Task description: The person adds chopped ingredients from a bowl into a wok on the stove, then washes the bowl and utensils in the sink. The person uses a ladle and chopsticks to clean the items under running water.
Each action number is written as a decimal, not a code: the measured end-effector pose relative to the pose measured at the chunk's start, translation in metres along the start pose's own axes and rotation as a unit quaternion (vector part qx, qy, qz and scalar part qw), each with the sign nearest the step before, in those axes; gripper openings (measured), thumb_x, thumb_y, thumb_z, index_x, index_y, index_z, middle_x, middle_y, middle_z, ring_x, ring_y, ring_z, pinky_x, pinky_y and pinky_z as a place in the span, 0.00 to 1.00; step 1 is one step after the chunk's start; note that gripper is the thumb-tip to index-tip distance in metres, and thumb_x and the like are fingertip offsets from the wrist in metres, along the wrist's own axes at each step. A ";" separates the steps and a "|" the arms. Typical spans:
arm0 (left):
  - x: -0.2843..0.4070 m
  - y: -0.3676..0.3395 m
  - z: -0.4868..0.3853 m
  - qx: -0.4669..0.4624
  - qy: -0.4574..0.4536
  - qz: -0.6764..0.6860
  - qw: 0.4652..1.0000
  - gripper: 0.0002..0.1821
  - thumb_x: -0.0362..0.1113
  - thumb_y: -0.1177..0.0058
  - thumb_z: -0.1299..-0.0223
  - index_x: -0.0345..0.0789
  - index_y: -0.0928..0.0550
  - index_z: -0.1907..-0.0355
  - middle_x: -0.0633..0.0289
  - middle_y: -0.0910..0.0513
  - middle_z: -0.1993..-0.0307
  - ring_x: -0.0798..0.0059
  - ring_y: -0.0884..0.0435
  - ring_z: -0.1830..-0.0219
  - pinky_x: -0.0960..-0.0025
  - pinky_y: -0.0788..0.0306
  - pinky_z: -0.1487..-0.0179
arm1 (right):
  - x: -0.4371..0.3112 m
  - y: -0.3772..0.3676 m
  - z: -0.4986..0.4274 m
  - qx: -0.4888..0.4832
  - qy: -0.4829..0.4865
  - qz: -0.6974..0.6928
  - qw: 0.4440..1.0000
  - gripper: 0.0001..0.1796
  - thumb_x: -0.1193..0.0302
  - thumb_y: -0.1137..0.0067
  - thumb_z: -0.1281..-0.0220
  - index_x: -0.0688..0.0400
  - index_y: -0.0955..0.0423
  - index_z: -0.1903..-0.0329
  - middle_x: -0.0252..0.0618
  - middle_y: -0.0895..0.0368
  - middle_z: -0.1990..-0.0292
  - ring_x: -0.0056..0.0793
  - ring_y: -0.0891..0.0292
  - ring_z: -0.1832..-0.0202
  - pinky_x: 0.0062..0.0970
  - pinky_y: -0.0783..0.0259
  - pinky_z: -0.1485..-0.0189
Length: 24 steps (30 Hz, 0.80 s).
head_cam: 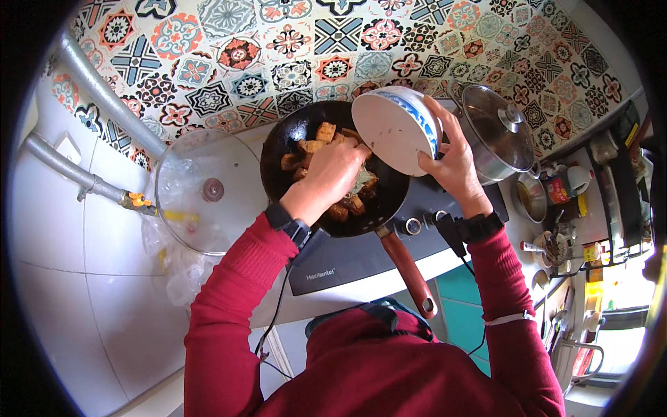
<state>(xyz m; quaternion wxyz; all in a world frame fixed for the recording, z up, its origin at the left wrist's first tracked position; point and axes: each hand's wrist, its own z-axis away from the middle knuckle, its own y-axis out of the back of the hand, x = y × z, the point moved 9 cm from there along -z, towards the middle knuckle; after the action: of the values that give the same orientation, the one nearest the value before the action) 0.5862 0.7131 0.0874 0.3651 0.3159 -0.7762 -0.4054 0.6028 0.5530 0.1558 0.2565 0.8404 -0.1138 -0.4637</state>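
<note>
My right hand [451,156] grips a white bowl [393,133] with a blue-patterned outside, tilted over the right side of a dark wok [286,127]. A few small specks cling to the bowl's inner wall. My left hand [336,169] is over the wok with its fingers bunched, close to the bowl's rim. Whether those fingers hold anything is hidden. Browned food chunks [326,131] lie in the wok, with pale translucent pieces [365,180] among them. The wok's reddish-brown handle [409,276] points toward my body.
Left of the wok lies a glass lid [208,156], near clear plastic bags [185,276]. A lidded steel pot [492,138] stands at right on the black cooktop [354,260]. Grey pipes [104,94] run along the left. Beyond are a metal bowl [530,198] and a jug [578,180].
</note>
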 end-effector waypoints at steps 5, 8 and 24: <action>0.024 0.028 -0.011 0.162 -0.091 0.134 0.974 0.25 0.20 0.51 0.49 0.36 0.22 0.45 0.54 0.23 0.46 0.53 0.21 0.47 0.59 0.24 0.47 | 0.011 -0.005 0.003 -0.018 -0.020 -0.150 0.988 0.47 0.84 0.45 0.57 0.55 0.44 0.28 0.40 0.36 0.33 0.31 0.37 0.33 0.30 0.32 0.37; 0.039 0.025 -0.021 0.145 -0.076 0.163 0.973 0.22 0.23 0.52 0.46 0.35 0.22 0.45 0.55 0.22 0.46 0.56 0.23 0.44 0.61 0.26 0.41 | 0.001 -0.010 0.004 -0.033 -0.038 -0.179 0.983 0.48 0.86 0.46 0.56 0.58 0.48 0.27 0.40 0.36 0.33 0.28 0.37 0.33 0.27 0.35 0.35; 0.037 0.021 -0.004 0.221 -0.098 0.007 0.970 0.13 0.28 0.48 0.51 0.32 0.20 0.59 0.56 0.22 0.53 0.61 0.23 0.48 0.63 0.25 0.48 | -0.025 -0.016 0.005 -0.020 0.012 -0.074 0.997 0.46 0.84 0.44 0.60 0.51 0.39 0.30 0.37 0.35 0.35 0.30 0.35 0.35 0.30 0.27 0.43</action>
<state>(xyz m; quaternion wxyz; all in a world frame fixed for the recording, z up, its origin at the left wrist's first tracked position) 0.5653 0.6920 0.1187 0.2106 0.3424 -0.8808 -0.2502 0.5842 0.5754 0.1631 0.2397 0.8467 -0.0390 -0.4735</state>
